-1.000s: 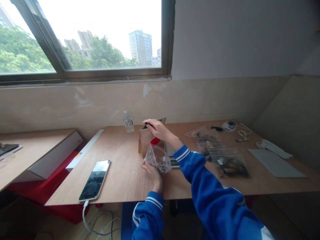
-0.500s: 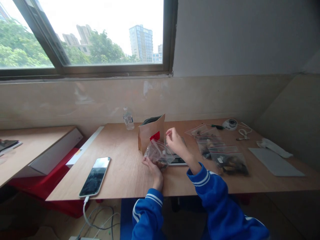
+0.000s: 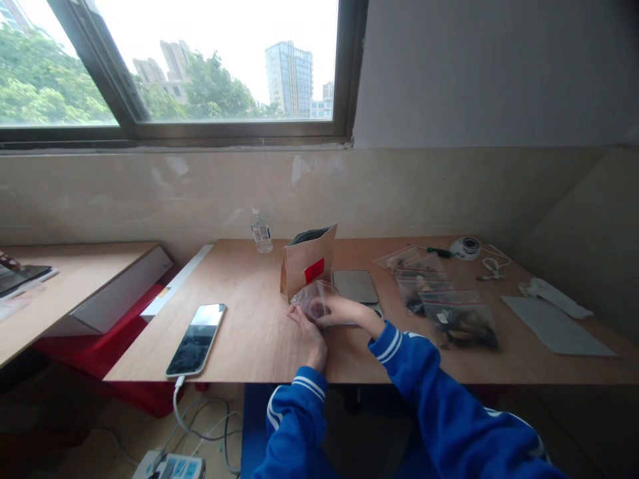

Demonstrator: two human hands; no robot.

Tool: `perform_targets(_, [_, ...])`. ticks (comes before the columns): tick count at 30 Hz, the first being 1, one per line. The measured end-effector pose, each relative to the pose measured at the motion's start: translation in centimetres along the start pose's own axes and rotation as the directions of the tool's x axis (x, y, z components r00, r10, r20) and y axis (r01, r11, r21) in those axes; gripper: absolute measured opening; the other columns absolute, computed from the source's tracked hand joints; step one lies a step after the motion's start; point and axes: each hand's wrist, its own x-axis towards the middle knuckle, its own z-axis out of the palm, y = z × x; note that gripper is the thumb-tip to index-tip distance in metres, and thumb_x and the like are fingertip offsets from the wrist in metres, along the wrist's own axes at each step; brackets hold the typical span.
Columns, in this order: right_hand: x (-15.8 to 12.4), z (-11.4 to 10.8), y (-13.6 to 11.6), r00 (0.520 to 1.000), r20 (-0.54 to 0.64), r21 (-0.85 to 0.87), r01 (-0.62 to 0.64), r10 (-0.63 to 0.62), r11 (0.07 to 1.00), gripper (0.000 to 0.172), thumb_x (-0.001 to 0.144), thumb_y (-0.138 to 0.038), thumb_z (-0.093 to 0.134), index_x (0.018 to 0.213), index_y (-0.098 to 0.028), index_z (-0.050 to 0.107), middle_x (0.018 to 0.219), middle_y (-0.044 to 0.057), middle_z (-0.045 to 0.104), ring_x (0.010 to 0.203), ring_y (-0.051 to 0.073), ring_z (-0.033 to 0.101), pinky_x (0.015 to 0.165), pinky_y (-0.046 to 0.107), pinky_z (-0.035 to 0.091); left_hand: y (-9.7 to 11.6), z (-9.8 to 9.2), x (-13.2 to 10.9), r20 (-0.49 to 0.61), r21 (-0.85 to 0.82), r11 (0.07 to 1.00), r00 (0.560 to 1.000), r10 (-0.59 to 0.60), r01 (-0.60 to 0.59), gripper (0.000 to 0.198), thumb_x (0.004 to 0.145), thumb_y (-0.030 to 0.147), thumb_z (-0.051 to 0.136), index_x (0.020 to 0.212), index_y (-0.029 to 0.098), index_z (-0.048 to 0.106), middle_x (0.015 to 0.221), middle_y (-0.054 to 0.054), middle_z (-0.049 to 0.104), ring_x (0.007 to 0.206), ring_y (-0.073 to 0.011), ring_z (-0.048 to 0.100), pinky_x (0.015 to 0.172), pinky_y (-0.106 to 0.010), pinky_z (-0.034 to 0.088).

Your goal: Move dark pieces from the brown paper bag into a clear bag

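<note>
A wooden desk [image 3: 249, 332] stands under a wide window [image 3: 200, 66], against a pale tiled wall. Near its front edge both hands meet on a small clear bag [image 3: 312, 301] that lies just in front of the kraft pouch [image 3: 308, 261]. The left hand [image 3: 310, 332] comes up from the desk edge with its fingers curled onto the bag's near left side; the right hand [image 3: 342, 310] lies low and flat, reaching leftward across the desk, its fingers pinched on the bag's right edge. Both forearms are in blue sleeves with white cuff stripes. A second ago the right hand was up at the pouch's open mouth; half a second ago it hung raised over the bag; now it is down at the bag, and the bag looks flatter and smaller between the hands. The pouch stands upright with a red label on its face. Just right of the pouch lies a grey pad [image 3: 355, 286], which the right arm covered before. Further right of the pouch lie several filled clear bags [image 3: 449, 313]. Left of the pouch lies a phone [image 3: 196, 339] with its cable hanging off the edge, and behind the pouch stands a small bottle [image 3: 261, 231].
</note>
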Motion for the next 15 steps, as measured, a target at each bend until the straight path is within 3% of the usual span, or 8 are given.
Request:
perform_targets(3, [0.1, 0.4, -0.3, 0.999, 0.022, -0.038, -0.022, 0.023, 0.999, 0.042, 0.071, -0.016, 0.064, 0.113, -0.017, 0.057, 0.100, 0.008, 0.067, 0.082, 0.020, 0.061, 0.070, 0.026, 0.047, 0.1, -0.1, 0.0, 0.017, 0.011, 1.000, 1.000, 0.007, -0.007, 0.019, 0.090, 0.036, 0.041, 0.103, 0.022, 0.041, 0.097, -0.003, 0.053, 0.090, -0.0160, 0.058, 0.081, -0.029, 0.047])
perform_targets(5, [0.2, 0.8, -0.4, 0.997, 0.001, -0.092, -0.074, 0.075, 0.993, 0.045, 0.070, -0.016, 0.064, 0.115, -0.017, 0.056, 0.096, 0.009, 0.067, 0.076, 0.020, 0.061, 0.064, 0.027, 0.046, 0.1, -0.1, -0.1, 0.013, 0.005, 1.000, 1.000, 0.005, -0.005, 0.020, 0.090, 0.038, 0.042, 0.103, 0.022, 0.041, 0.096, -0.003, 0.053, 0.089, -0.0165, 0.058, 0.080, -0.030, 0.047])
perform_targets(10, [0.2, 1.6, -0.2, 0.984, 0.012, -0.085, -0.174, 0.176, 0.981, 0.042, 0.065, -0.014, 0.063, 0.107, -0.019, 0.058, 0.074, 0.004, 0.065, 0.058, 0.016, 0.057, 0.049, 0.023, 0.040, 0.4, 0.1, -0.3, -0.014, -0.021, 1.000, 1.000, 0.004, -0.005, 0.022, 0.088, 0.040, 0.042, 0.101, 0.022, 0.039, 0.094, -0.002, 0.053, 0.086, -0.0170, 0.058, 0.080, -0.032, 0.047])
perform_targets(15, [-0.4, 1.7, 0.8, 0.993, -0.009, -0.025, -0.114, 0.114, 0.993, 0.020, 0.070, -0.015, 0.058, 0.090, -0.016, 0.060, 0.070, 0.003, 0.063, 0.058, 0.014, 0.055, 0.052, 0.023, 0.039, 0.8, 0.3, -0.4, -0.060, 0.069, 0.996, 0.997, 0.053, -0.049, 0.021, 0.088, 0.038, 0.041, 0.101, 0.022, 0.040, 0.097, -0.004, 0.051, 0.090, -0.0176, 0.056, 0.082, -0.032, 0.045])
